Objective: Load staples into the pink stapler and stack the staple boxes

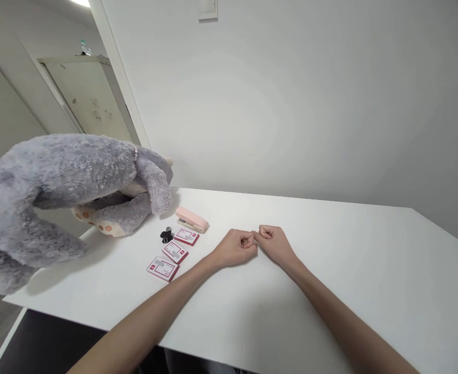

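Note:
My left hand (236, 248) rests on the white table (353, 259), curled into a fist. My right hand (274, 243) is also a fist beside it, the two meeting or nearly touching at the knuckles. Nothing shows in either hand. To the left of my left hand lies a pink stapler (192, 219). In front of it is a small red-and-white box (187, 236), with a second box (175, 252) and a third box (162, 268) nearer my left forearm. Next to the boxes sits a small black object (166, 235), perhaps a staple remover or clip.
A large grey plush toy (77, 163) slumps over the table's left end. Behind the table stands a pale wall (275, 104) with a switch (207, 9). At the far left, a metal cabinet (84, 93) has a bottle (84, 48) on top.

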The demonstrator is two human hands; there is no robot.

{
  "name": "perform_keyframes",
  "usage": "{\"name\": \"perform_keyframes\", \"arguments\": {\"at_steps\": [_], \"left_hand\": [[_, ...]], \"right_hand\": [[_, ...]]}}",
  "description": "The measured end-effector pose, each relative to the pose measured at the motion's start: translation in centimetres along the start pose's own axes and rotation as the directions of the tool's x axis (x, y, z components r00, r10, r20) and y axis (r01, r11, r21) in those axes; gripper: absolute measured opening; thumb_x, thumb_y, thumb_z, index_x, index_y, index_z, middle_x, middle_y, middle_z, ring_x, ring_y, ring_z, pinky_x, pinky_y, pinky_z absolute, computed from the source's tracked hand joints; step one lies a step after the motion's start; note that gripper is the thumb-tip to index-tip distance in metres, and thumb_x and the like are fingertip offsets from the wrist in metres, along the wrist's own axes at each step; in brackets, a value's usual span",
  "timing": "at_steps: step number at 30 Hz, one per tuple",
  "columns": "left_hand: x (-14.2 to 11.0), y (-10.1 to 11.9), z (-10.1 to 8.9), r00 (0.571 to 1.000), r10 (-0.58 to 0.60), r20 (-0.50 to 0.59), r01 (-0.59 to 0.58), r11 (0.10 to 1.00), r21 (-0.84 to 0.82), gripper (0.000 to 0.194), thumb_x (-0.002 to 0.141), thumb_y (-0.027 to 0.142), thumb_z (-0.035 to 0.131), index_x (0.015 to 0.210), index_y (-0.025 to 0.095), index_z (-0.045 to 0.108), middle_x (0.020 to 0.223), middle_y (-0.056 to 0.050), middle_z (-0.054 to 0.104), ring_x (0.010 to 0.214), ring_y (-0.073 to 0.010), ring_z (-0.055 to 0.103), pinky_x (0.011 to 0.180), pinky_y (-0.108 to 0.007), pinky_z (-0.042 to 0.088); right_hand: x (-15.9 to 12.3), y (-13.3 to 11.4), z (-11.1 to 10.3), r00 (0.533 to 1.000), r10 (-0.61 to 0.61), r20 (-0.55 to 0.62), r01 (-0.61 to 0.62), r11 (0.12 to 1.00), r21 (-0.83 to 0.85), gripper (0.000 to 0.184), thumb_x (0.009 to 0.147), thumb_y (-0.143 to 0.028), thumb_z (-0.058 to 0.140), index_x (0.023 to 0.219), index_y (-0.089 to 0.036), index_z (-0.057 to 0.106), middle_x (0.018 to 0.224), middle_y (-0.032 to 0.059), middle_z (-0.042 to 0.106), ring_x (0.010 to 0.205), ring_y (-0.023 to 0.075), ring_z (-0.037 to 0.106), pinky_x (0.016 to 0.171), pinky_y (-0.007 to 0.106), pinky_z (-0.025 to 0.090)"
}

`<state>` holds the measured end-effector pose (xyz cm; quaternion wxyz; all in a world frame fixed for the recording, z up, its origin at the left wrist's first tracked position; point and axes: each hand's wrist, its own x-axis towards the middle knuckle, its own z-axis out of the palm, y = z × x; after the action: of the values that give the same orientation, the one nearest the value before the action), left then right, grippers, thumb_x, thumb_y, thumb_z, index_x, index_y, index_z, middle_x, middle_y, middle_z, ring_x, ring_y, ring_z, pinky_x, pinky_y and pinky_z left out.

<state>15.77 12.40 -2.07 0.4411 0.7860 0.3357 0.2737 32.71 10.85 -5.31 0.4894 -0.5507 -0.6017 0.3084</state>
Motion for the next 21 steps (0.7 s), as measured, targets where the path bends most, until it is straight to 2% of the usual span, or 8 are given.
{"name": "perform_keyframes", "arguments": {"at_steps": [10, 16, 21], "left_hand": [[-0.12, -0.06, -0.22, 0.999, 0.035, 0.038, -0.035, 0.999, 0.003, 0.028, 0.070, 0.018, 0.051, 0.064, 0.022, 0.024, 0.060, 0.007, 0.025, 0.060, -0.0095, 0.021, 0.054, -0.028, 0.016], [-0.48, -0.55, -0.06, 0.986, 0.107, 0.130, -0.113, 0.993, 0.039, 0.032, 0.067, 0.014, 0.048, 0.060, 0.022, 0.018, 0.057, 0.007, 0.018, 0.059, -0.0099, 0.015, 0.054, -0.030, 0.012], [-0.97, -0.46, 0.22, 0.987, 0.130, 0.095, -0.144, 0.978, 0.149, 0.031, 0.071, 0.013, 0.049, 0.059, 0.021, 0.021, 0.055, 0.007, 0.022, 0.058, -0.0109, 0.017, 0.054, -0.029, 0.017]], "right_hand": [[-0.02, 0.08, 0.14, 1.000, 0.003, 0.011, -0.003, 1.000, -0.013, 0.043, 0.082, -0.034, 0.056, 0.065, -0.025, 0.017, 0.062, -0.0070, 0.019, 0.060, 0.0114, 0.019, 0.054, 0.027, 0.017], [-0.25, 0.14, 0.30, 1.000, 0.011, 0.012, -0.011, 1.000, -0.021, 0.045, 0.081, -0.034, 0.057, 0.066, -0.025, 0.016, 0.062, -0.0071, 0.018, 0.060, 0.0115, 0.019, 0.054, 0.027, 0.018], [-0.68, -0.14, 0.29, 1.000, 0.020, 0.005, -0.020, 0.999, -0.035, 0.045, 0.081, -0.036, 0.057, 0.066, -0.025, 0.016, 0.062, -0.0070, 0.019, 0.060, 0.0117, 0.020, 0.054, 0.027, 0.019]]}}
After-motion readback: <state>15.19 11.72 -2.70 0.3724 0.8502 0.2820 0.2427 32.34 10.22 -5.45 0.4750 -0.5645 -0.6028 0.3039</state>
